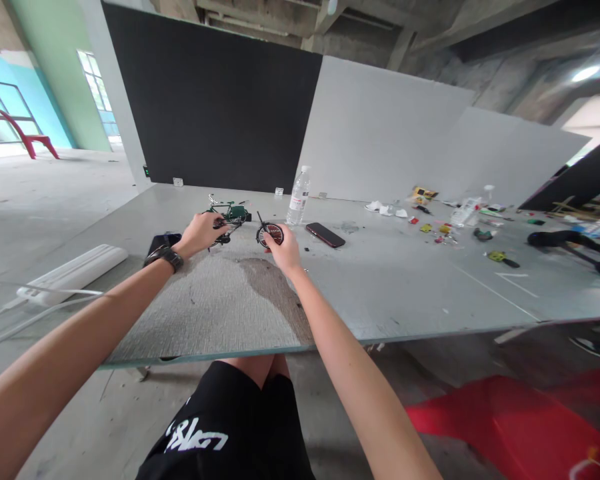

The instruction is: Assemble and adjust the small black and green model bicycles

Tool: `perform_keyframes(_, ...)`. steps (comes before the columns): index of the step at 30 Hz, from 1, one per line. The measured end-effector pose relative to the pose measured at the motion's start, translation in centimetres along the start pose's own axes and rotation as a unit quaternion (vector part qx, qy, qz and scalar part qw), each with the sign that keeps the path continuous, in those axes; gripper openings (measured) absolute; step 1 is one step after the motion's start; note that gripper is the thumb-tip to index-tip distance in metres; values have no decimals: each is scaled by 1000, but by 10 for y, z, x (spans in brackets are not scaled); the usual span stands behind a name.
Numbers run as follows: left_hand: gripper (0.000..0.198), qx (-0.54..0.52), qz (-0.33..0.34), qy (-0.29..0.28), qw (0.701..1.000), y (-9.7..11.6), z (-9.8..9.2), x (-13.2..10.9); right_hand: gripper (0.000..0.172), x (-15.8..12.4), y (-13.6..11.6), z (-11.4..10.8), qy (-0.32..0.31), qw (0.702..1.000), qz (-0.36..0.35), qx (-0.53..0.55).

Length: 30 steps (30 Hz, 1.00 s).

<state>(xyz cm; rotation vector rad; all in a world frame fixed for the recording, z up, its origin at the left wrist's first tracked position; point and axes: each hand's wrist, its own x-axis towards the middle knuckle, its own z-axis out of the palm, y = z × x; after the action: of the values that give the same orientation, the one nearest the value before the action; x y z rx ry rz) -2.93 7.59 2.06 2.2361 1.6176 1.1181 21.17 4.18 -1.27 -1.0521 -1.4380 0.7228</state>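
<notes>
A small green model bicycle (234, 212) stands near the back of the table, its frame and handlebars showing. My left hand (203, 232) reaches to its lower side, and the fingers are closed around small dark parts that they partly hide. To the right, my right hand (284, 250) grips a small model wheel (270, 235) with a black rim, spokes and a dark fork-like stem pointing up. The wheel is apart from the green frame. A dark watch is on my left wrist.
A clear plastic bottle (299, 197) and a dark phone (325, 235) are right of my hands. A white power strip (75, 272) with cables lies left. Farther right are several small colourful parts and another bottle (466, 212). A black and grey partition lines the table's back edge.
</notes>
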Motion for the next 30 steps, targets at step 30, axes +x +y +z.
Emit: perform_keyframes(30,37,-445,-105,-10,889,17,8,-41,37,-10,-20,2,-105,993,-44,-10)
